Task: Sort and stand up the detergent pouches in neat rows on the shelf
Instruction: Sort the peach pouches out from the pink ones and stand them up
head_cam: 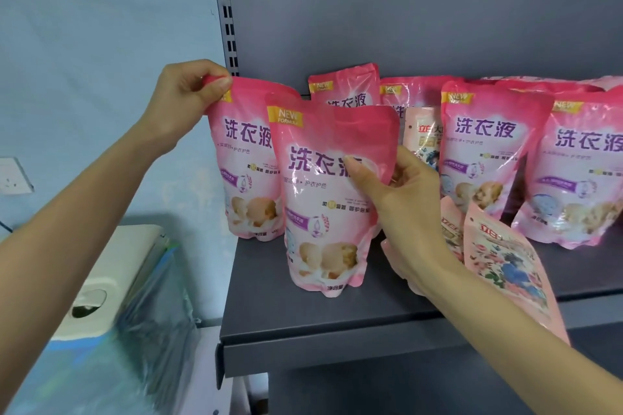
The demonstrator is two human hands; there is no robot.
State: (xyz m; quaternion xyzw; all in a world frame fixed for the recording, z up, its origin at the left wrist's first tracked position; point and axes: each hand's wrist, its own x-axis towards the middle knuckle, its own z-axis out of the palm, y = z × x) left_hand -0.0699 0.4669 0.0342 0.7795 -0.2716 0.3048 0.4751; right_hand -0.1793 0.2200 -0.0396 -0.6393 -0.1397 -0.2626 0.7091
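Several pink detergent pouches stand on the dark grey shelf (pixel 303 320). My left hand (pixel 188 91) pinches the top corner of the leftmost pouch (pixel 242 158), which stands upright at the shelf's left end. My right hand (pixel 401 212) grips the right edge of a second pink pouch (pixel 323 199), standing in front of the first, thumb on its face and fingers behind it. More pink pouches (pixel 485 152) stand behind and to the right. Lighter floral pouches (pixel 505 266) lean or lie by my right wrist, and one (pixel 421 135) stands further back.
The shelf's grey back panel (pixel 421 10) and slotted upright (pixel 224 7) rise behind. A pale blue wall with a socket (pixel 13 175) is at left. Below left stands a white object (pixel 111 276) beside clear plastic sheeting (pixel 151 330).
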